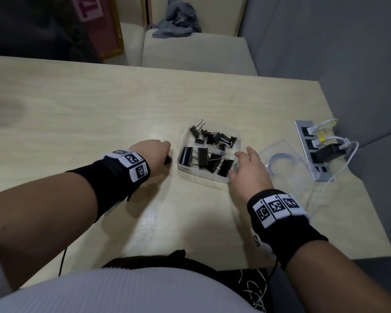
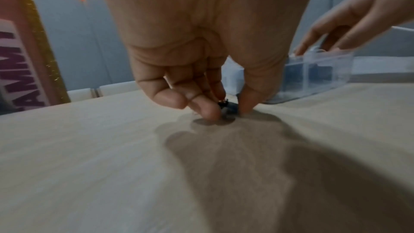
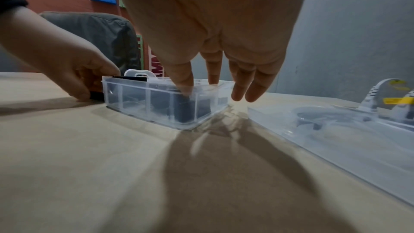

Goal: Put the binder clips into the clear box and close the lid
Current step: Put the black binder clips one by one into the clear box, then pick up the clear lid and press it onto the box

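- The counter point(image 1: 77, 105) is pale wood, and the clear box point(image 1: 182, 164) on it serves as the landmark for everything below.
- Nearest the viewer, the right hand point(image 1: 251, 170) rests at the box's near right corner, its fingers straight and loosely spread. In the right wrist view the thumb dips over the rim while the other fingers hang just outside the right wall; it holds nothing.
- Left of the box and just beside its wall, the left hand point(image 1: 152, 150) is curled down onto the counter, fingers and thumb pinching a small black binder clip point(image 2: 226, 108) that still touches the wood.
- Inside the box lie the other binder clips point(image 1: 207, 152): larger ones toward the near side, smaller ones toward the far side, one small clip standing against the far rim with its wire handles up.
- Right of the box, apart from it, the clear lid point(image 1: 284, 163) lies flat on the counter.
- Farther right, past the lid, a grey power strip point(image 1: 303, 129) sits near the counter's edge with white cables and a black adapter plugged in.
- Beyond the box, behind the counter, a grey cloth point(image 1: 178, 19) is heaped on a cream seat.
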Motion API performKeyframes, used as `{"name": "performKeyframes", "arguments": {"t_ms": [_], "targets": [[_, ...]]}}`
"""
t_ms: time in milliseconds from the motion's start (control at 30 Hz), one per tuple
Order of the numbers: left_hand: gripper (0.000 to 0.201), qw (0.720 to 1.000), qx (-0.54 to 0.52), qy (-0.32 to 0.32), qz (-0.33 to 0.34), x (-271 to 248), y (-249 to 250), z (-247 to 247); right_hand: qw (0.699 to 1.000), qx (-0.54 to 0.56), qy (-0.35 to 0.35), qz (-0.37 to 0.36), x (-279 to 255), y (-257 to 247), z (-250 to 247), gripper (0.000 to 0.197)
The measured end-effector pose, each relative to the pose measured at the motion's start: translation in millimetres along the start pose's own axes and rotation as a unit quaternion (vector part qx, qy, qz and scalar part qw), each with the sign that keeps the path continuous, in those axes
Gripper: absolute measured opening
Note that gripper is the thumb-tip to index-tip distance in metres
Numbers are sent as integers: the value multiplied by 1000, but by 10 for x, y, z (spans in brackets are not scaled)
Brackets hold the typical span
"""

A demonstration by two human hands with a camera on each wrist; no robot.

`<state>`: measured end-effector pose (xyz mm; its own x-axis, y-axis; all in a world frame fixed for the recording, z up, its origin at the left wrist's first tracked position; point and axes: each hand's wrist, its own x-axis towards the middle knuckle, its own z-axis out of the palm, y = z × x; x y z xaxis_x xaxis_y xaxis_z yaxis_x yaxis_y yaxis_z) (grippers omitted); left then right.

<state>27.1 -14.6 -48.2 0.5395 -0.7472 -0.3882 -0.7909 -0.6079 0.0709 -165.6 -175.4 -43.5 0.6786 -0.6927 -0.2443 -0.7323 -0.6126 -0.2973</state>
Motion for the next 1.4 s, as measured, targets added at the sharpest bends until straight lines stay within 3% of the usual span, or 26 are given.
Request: {"name": "performKeyframes", "arguments": {"t_ms": [167, 333, 433, 533, 600, 667, 733, 800, 900, 1000, 1100, 1233, 1400], "targets": [[33, 985, -137, 98, -48, -34, -55, -287, 1000, 19, -2, -2, -70, 3, 55, 48], [27, 960, -214, 177, 16, 5, 182, -532, 999, 23, -13, -18, -107, -10, 67, 49], [43, 972, -180, 139, 57, 48, 339, -486, 999, 24, -25, -40, -110, 32, 47, 58], [61, 989, -99, 87, 73, 44, 396, -347, 997, 35, 38, -62, -117, 130, 1, 52], [70, 994, -55, 42, 82, 18, 366, -235, 995, 31, 92, -17, -104, 232, -49, 42], [75, 996, -25, 14, 86, -12, 311, -130, 994, -23, 90, 61, -80, 345, -76, 37], [74, 996, -2, 12, 93, -38, 258, -70, 986, -96, 33, 129, -80, 427, -50, 36], [70, 996, 2, 20, 91, -49, 225, -71, 980, -128, 4, 153, -100, 464, 3, 33], [63, 994, 0, 61, 88, -41, 225, -138, 979, -160, -2, 126, -101, 482, 49, 31], [73, 995, 15, 55, 80, -13, 234, -169, 980, -168, 4, 105, -97, 462, 59, 28], [80, 997, 34, -6, 69, 5, 223, -136, 986, -127, 68, 80, -111, 421, -2, 23], [82, 994, 62, -26, 84, -4, 198, -81, 983, -25, 179, 7, -52, 296, -255, 22], [82, 994, 9, -16, 107, -32, 161, -111, 929, 182, 314, -78, -7, -24, -581, 14]]}}
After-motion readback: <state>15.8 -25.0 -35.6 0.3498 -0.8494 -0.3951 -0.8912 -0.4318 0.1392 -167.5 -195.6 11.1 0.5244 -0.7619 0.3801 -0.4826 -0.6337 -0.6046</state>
